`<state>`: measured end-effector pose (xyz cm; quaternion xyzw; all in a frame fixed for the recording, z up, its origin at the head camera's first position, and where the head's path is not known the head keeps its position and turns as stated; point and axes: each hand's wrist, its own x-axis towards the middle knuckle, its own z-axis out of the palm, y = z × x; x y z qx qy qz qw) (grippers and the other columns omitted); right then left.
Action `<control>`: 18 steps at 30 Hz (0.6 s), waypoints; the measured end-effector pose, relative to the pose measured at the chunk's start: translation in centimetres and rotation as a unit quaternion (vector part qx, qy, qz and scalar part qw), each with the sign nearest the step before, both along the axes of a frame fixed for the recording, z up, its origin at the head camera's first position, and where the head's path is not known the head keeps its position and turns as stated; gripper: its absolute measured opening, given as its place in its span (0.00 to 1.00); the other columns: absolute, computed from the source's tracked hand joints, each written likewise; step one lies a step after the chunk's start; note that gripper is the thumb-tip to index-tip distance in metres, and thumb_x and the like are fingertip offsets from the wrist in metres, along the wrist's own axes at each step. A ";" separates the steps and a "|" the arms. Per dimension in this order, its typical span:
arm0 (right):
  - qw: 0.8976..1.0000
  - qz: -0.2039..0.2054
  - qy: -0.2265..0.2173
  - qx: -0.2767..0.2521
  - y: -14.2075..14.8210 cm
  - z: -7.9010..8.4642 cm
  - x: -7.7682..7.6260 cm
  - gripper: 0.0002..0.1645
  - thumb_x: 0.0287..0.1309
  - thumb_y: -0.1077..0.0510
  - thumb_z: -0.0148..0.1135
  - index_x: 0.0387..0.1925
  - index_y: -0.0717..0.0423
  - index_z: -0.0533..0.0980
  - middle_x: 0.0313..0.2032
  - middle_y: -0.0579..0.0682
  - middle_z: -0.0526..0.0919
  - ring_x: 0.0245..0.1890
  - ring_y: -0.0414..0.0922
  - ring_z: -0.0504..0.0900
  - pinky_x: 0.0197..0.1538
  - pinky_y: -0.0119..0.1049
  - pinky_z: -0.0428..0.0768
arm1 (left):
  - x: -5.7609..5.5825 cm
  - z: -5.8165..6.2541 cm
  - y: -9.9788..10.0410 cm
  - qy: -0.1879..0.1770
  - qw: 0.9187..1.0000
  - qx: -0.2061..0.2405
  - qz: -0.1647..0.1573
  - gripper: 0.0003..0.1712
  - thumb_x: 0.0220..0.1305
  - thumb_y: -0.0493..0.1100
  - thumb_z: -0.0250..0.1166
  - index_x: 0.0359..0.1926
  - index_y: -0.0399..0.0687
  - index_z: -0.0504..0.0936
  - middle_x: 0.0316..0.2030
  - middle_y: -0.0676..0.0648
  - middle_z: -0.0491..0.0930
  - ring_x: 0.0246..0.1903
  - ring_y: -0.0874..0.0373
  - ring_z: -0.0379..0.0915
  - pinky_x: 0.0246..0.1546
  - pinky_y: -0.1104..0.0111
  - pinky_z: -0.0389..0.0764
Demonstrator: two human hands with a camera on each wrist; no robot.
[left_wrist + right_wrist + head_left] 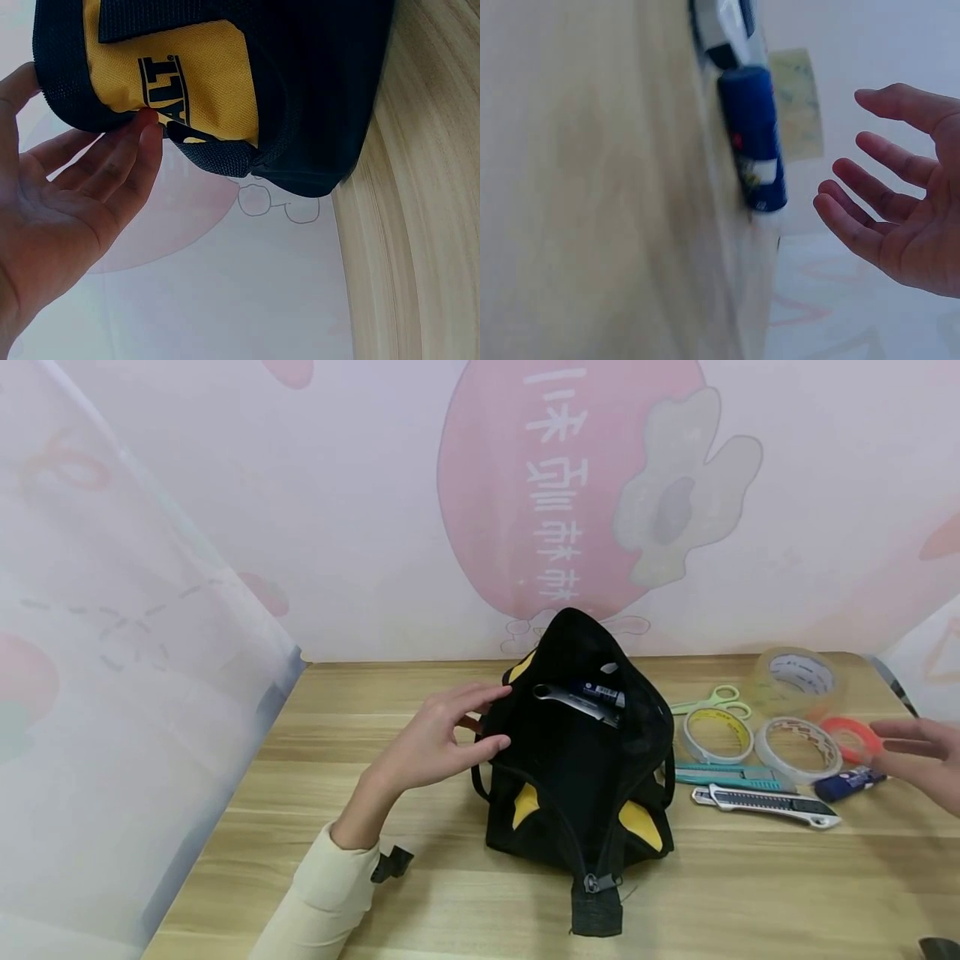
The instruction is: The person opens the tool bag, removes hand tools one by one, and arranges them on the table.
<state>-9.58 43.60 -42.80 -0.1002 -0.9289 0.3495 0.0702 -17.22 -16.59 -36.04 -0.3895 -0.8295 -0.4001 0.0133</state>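
A black and yellow tool bag (551,810) stands unzipped on the table, mouth towards me. Inside lie a box cutter (577,703) and a dark blue tube (603,694). My left hand (442,739) holds the bag's left rim, with thumb and one finger at the opening; in the left wrist view, other fingers touch the yellow outer panel (214,82) by a strap. At the far right, my right hand (922,760) has loosely bent fingers and holds nothing. It is near a blue glue stick (751,139) and a red tape roll (862,735), apart from the stick.
Right of the bag lie green scissors (723,700), a yellow-cored tape roll (687,739), a white tape roll (772,758), a wide clear tape roll (763,689), a teal cutter (731,777) and a white-grey cutter (772,803). A printed sheet (360,527) stands behind the table.
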 end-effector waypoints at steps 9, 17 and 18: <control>0.996 0.056 -0.001 0.063 -3.8 2.8 -0.8 0.36 0.77 0.53 0.65 0.70 0.77 0.66 0.64 0.84 0.70 0.55 0.72 0.77 0.41 0.51 0.87 | 0.0 -0.1 0.0 -0.003 1.000 0.001 0.000 0.35 0.70 0.43 0.73 0.74 0.40 0.76 0.70 0.41 0.79 0.64 0.47 0.81 0.55 0.61 0.91; 0.993 0.109 0.002 0.038 -7.4 6.2 -2.0 0.35 0.76 0.52 0.66 0.72 0.69 0.69 0.64 0.58 0.78 0.51 0.33 0.83 0.33 0.11 0.71 | 0.1 0.1 -0.1 -0.005 1.000 0.003 0.003 0.35 0.70 0.43 0.73 0.74 0.40 0.76 0.70 0.41 0.80 0.60 0.47 0.83 0.55 0.58 0.91; 0.993 0.115 0.007 0.033 -7.8 6.5 -2.2 0.35 0.75 0.51 0.67 0.72 0.67 0.69 0.63 0.47 0.79 0.49 0.22 0.78 0.35 0.10 0.71 | 0.1 0.1 -0.1 -0.006 1.000 0.002 0.004 0.35 0.70 0.43 0.73 0.74 0.41 0.76 0.70 0.40 0.80 0.60 0.47 0.84 0.55 0.58 0.91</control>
